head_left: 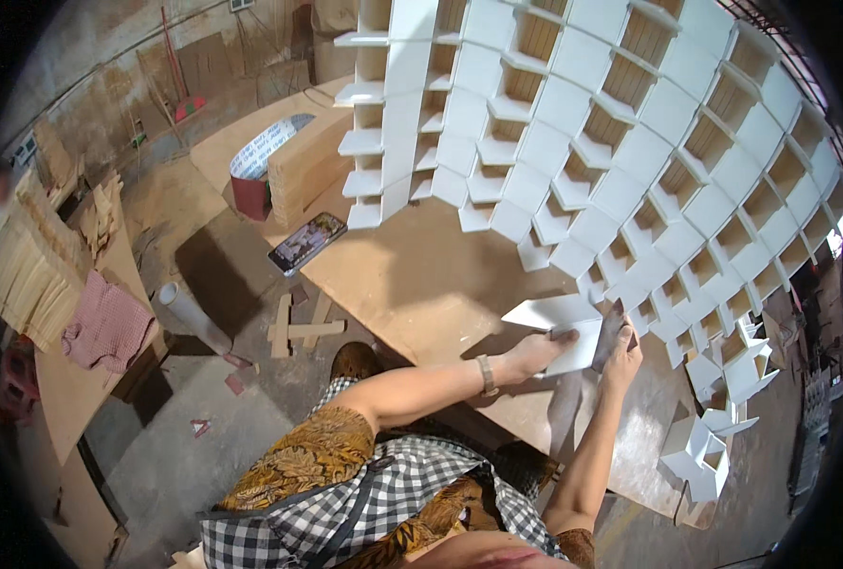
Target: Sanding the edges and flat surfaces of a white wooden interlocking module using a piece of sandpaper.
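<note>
In front of me, over the table, my left hand (535, 356) grips an angled white panel piece (573, 327), thumb on its face. The piece has two flat faces meeting at a fold-like edge. Just right of it, my right hand (622, 358) pinches a small dark sheet (612, 324) that looks like sandpaper, close to the white piece's right edge. Beyond both hands rises a large curved stack of white box-like cells (545, 142) with bare wood insides.
The wooden tabletop (393, 294) bears a phone (308, 243), a red-brown curled roll (249, 194) and stacked boards (312, 161). Loose white pieces (696, 455) sit at the right. Left are wood strips (293, 332), a white tube (194, 318) and a pink cloth (108, 322).
</note>
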`<state>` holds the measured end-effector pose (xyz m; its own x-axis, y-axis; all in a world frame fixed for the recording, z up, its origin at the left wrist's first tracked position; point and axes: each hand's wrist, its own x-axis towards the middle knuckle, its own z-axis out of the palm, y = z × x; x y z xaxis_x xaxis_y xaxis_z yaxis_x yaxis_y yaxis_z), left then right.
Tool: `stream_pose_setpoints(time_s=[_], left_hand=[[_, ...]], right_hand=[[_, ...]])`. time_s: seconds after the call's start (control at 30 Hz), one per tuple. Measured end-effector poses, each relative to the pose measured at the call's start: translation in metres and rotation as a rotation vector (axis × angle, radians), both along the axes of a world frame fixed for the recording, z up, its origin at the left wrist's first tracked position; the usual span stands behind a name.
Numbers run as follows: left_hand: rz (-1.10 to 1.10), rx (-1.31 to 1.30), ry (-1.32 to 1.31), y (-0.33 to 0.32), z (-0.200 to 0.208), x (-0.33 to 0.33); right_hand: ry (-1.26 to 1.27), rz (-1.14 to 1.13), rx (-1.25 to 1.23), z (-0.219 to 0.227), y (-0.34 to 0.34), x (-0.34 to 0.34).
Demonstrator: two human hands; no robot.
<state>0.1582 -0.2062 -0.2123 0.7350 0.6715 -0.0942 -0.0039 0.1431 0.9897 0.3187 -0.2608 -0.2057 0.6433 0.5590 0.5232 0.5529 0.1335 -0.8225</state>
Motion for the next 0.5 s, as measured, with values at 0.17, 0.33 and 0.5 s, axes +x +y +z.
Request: stream_pose_setpoints(time_s=[0.17, 0.33, 0.5], left_hand=[[0.095, 0.024, -0.330, 0.015, -0.004, -0.011], [0.241, -0.165, -0.555, 0.016, 0.030, -0.044], [0.170, -0.319, -0.646, 0.022, 0.030, -0.062]], right_hand=[[0.396, 0.444, 0.005, 0.021, 0.014, -0.047], [0.196, 0.504, 0.084, 0.026, 0.010, -0.078], [0.196, 0.522, 0.022, 0.013, -0.010, -0.086]])
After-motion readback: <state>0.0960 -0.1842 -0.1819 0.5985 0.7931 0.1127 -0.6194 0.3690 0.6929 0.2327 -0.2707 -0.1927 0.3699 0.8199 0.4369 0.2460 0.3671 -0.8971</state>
